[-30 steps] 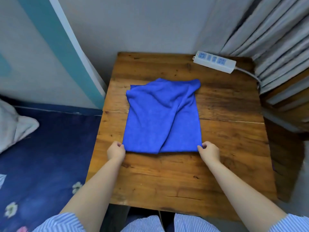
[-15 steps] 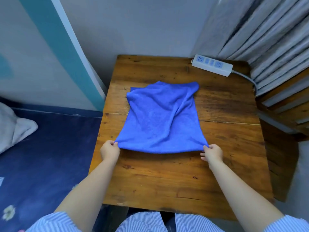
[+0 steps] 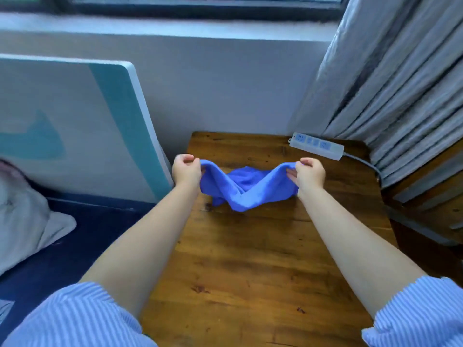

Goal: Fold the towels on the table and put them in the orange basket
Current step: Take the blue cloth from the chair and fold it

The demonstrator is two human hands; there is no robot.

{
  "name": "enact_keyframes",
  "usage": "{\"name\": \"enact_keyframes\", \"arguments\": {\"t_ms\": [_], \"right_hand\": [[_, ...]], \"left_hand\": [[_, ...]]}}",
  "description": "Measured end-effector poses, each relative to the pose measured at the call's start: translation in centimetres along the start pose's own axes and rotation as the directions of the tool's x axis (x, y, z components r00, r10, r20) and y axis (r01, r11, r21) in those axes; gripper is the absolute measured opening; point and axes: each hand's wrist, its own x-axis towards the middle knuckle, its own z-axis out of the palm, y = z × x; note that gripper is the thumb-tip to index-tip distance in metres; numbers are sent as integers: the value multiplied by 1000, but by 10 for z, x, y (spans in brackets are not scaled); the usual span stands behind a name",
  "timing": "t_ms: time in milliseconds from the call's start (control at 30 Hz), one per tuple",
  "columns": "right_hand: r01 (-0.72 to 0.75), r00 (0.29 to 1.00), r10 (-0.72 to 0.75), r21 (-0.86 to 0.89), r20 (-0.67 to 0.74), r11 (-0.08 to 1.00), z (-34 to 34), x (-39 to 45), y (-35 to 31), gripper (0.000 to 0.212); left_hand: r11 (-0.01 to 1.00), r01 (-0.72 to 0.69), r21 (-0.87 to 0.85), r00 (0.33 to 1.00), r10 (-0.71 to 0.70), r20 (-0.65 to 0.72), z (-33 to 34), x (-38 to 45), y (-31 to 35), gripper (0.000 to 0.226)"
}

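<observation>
Head view mid-frame: both hands, left hand [image 3: 186,171] and right hand [image 3: 309,174], pinch the sagging blue towel [image 3: 244,187] over the worktop [image 3: 250,259], seemingly mid-fold, next laying its edges flat.

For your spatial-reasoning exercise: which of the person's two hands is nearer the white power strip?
The right hand. It holds the blue towel on the side where the power strip lies; the left hand holds the opposite end.
</observation>
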Motion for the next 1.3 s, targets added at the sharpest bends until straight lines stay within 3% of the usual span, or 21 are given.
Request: {"name": "enact_keyframes", "arguments": {"t_ms": [100,200,300,367,433,467,533,567,600,633,667,733,800,900,967,1000,1067,1133,1300], "right_hand": [[244,963,-262,208,60,947,25,-4,-70,30],[371,920,-389,224,42,901,22,-6,-102,32],[407,912,-411,139,-1,903,7,-6,-96,35],[415,909,-412,42,-63,909,-5,-3,-81,34],[410,898,-431,-188,-84,892,-21,3,-61,29],[386,903,-428,-362,-42,849,-30,6,-50,24],[306,945,-287,-725,155,617,-46,5,-31,17],[277,961,-119,-873,251,401,-51,3,-22,14],[306,947,61,-944,315,126,-56,-2,-13,13],[380,908,237,-916,345,-126,-59,-7,-6,16],[463,856,398,-830,329,-311,-61,-14,1,19],[542,760,626,-704,177,-459,-63,-29,16,17],[582,712,701,-590,36,-560,-64,-41,28,28],[637,622,769,-479,-143,-604,-62,-54,43,39],[650,564,791,-463,-237,-602,-61,-53,52,38],[645,566,799,-495,-204,-583,-61,-49,56,32],[606,671,741,-586,13,-538,-61,-37,68,31],[559,777,586,-681,230,-473,-57,-21,73,20],[480,858,412,-763,307,-432,-34,10,75,14]], "left_hand": [[932,-363,-9,931,362,-38,13,0,74,10],[818,-554,155,818,569,-81,0,-10,97,22],[805,-539,249,795,584,-167,-20,-17,80,23],[827,-463,319,821,536,-198,-35,-14,65,20],[811,-354,466,886,450,-112,-49,-9,48,31],[750,-308,586,925,380,-1,-55,-8,37,37],[519,-273,810,962,158,223,-63,-9,15,34],[378,-298,876,950,32,309,-65,-10,6,28],[249,-349,904,916,-111,384,-66,-14,-5,21],[142,-415,899,860,-260,439,-65,-20,-13,16],[74,-479,875,790,-399,466,-63,-24,-21,16],[-18,-563,826,653,-623,431,-58,-38,-37,23],[-163,-644,748,572,-751,329,-55,-52,-49,15],[-327,-714,619,505,-853,132,-53,-68,-65,25],[-331,-707,625,445,-895,29,-54,-74,-72,18],[-317,-700,640,443,-895,41,-54,-73,-76,27],[-284,-701,654,547,-802,239,-52,-67,-80,38],[-236,-706,667,618,-664,420,-44,-53,-83,38],[-199,-682,704,653,-599,463,-13,-19,-84,39]]}}
